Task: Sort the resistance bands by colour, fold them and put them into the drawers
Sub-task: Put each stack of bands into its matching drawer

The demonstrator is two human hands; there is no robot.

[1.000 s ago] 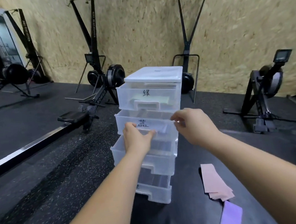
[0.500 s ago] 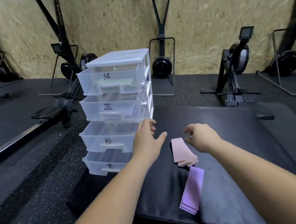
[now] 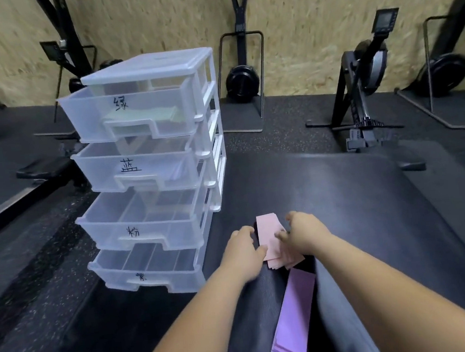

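A stack of pink resistance bands [image 3: 269,236] lies on the black mat [image 3: 356,206], right of the drawer unit. My left hand [image 3: 242,250] holds the stack's left edge with curled fingers, thumb on the band. At the right edge my right hand [image 3: 305,232] has its fingers curled over the stack. A stack of purple bands [image 3: 293,317] lies nearer me, between my forearms. The clear four-drawer unit [image 3: 207,98] stands at the mat's left, every drawer pulled partly out. Green bands [image 3: 145,113] lie in the top drawer, and a pale band [image 3: 178,171] in the second.
Rowing machines and ski-trainer frames [image 3: 360,98] stand along the chipboard wall behind the mat. A rower's rail and seat [image 3: 40,171] run along the floor left of the drawers. Speckled rubber floor surrounds the mat.
My hands left the second drawer's front and came down to the right onto the pink stack. My view swung right and lower, so the drawers now sit to the left.
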